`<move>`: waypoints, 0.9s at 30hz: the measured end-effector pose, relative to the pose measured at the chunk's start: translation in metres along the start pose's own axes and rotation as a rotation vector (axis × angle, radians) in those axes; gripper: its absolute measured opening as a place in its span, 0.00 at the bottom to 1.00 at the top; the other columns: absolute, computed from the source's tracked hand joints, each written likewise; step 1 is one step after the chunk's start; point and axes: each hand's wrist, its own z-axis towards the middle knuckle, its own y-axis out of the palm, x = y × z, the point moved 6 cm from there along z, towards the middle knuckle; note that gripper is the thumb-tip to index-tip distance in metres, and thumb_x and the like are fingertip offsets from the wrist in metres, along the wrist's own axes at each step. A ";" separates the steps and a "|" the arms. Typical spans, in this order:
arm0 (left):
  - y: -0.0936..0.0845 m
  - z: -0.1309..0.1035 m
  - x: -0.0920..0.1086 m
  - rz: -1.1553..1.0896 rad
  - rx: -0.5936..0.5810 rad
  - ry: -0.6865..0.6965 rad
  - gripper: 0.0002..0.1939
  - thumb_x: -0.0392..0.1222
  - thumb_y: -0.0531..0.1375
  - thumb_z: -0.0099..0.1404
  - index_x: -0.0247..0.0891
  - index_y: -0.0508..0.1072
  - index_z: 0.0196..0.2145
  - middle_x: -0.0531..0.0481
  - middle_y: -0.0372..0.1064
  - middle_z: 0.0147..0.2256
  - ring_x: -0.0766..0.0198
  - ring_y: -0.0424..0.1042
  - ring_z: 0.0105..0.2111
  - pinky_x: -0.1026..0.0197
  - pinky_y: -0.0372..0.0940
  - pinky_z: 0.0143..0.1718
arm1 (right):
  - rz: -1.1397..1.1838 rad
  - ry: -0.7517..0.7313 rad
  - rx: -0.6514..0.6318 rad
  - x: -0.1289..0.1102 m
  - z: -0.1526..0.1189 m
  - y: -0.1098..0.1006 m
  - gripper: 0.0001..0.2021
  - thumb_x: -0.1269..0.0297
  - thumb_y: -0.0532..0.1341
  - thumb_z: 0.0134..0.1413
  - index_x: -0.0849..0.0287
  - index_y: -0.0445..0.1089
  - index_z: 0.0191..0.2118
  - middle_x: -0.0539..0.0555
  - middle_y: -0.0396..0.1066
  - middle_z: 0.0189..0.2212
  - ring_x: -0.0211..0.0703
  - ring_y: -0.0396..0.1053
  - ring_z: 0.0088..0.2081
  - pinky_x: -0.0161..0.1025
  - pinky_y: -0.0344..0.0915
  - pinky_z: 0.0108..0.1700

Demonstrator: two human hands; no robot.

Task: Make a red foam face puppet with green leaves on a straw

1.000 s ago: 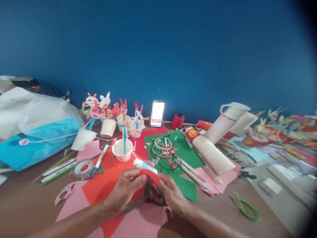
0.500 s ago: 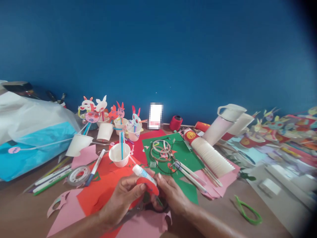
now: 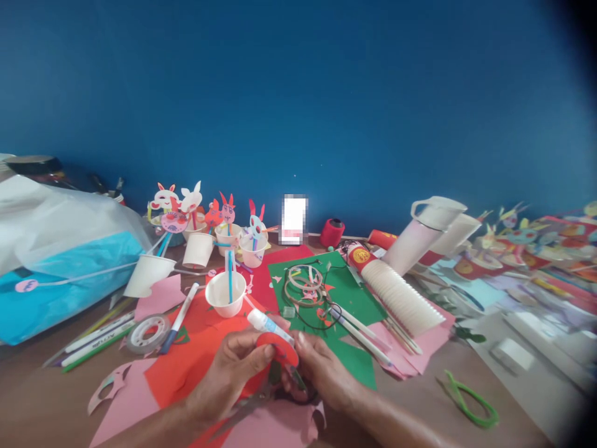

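My left hand [image 3: 247, 361] is closed, pinching a rounded red paper cutout [image 3: 284, 351] between thumb and fingers. A white and blue glue stick [image 3: 267, 323] lies just behind the cutout, its far end pointing up and left. Around the stick's near end my right hand [image 3: 324, 364] is closed, its thumb beside the red piece. Dark scissors-like handles show dimly below both hands, partly hidden. Beyond them a white paper cup [image 3: 226, 305] stands upright with blue straws [image 3: 230, 280] in it. Orange-red paper [image 3: 180, 373] and pink paper [image 3: 275, 426] lie beneath the hands.
Cups with paper animal faces [image 3: 254, 249] stand at the back left. Left lie a tape roll [image 3: 148, 334] and markers [image 3: 180, 317]. Green paper [image 3: 347, 298] holds rings; right are stacked cups [image 3: 401, 292], a tilted white jug [image 3: 417, 233] and a green pipe cleaner [image 3: 476, 404].
The glue stick and red cutout have shifted very slightly in my hands. Both grips stay the same, and the view has moved a little.
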 end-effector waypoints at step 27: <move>-0.001 0.000 -0.005 0.016 0.000 -0.025 0.10 0.40 0.56 0.59 0.34 0.77 0.32 0.45 0.74 0.28 0.58 0.71 0.30 0.59 0.64 0.34 | 0.007 0.059 0.085 -0.001 -0.003 -0.002 0.27 0.41 0.47 0.51 0.63 0.62 0.21 0.47 0.58 0.13 0.29 0.54 0.12 0.28 0.48 0.14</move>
